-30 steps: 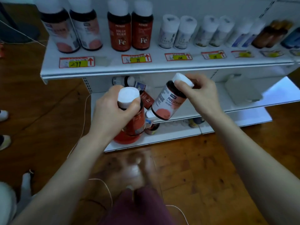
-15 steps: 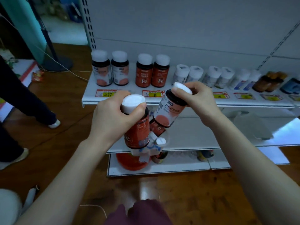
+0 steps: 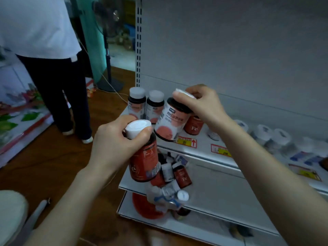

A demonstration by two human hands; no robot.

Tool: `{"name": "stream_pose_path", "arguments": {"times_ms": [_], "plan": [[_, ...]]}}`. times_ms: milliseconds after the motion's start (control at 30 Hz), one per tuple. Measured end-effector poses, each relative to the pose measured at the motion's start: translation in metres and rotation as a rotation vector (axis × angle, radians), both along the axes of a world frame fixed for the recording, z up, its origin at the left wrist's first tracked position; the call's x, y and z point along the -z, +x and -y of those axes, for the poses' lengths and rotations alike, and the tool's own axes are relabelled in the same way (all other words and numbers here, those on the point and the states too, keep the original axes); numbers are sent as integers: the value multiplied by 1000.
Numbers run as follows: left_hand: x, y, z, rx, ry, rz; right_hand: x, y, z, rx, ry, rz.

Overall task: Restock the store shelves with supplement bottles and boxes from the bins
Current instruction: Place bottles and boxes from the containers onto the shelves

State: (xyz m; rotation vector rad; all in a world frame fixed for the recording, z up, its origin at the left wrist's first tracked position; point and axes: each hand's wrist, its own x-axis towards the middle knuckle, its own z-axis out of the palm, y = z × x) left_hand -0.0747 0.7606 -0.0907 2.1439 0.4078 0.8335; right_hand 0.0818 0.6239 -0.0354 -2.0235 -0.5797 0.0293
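My left hand (image 3: 117,144) grips a red supplement bottle (image 3: 144,162) round its white cap, held upright in front of the white shelf (image 3: 204,148). My right hand (image 3: 200,103) holds a white-labelled bottle with a pink circle (image 3: 171,121) by its cap, tilted, just in front of the shelf's left end. Two matching white-labelled bottles (image 3: 145,105) stand at the shelf's left end. A red Fe bottle (image 3: 194,126) stands behind the held one. A pile of loose bottles (image 3: 174,176) lies on the lower shelf below my hands.
A row of small white bottles (image 3: 271,137) runs along the shelf to the right, with price tags (image 3: 188,142) on its front edge. A person in a white top and dark trousers (image 3: 58,86) stands at left on the wooden floor. A fan stand (image 3: 108,68) is behind.
My view has lifted and swung left, so the shelf back panel and the standing person show. Both hands have risen with their bottles, and the right one now sits closer to the shelf's left end.
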Motion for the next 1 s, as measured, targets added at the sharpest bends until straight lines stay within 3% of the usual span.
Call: {"name": "stream_pose_path", "arguments": {"times_ms": [300, 567, 767, 1000], "plan": [[-15, 12, -16, -184, 70, 23, -33, 40, -52, -106, 222, -116], [-25, 14, -49, -201, 63, 16, -47, 70, -104, -39, 281, 21], [-26, 26, -76, -155, 67, -24, -38, 89, -138, 26, 124, 177], [-18, 44, -107, -72, 61, -68, -14, 112, -169, -3, -52, 129]]}}
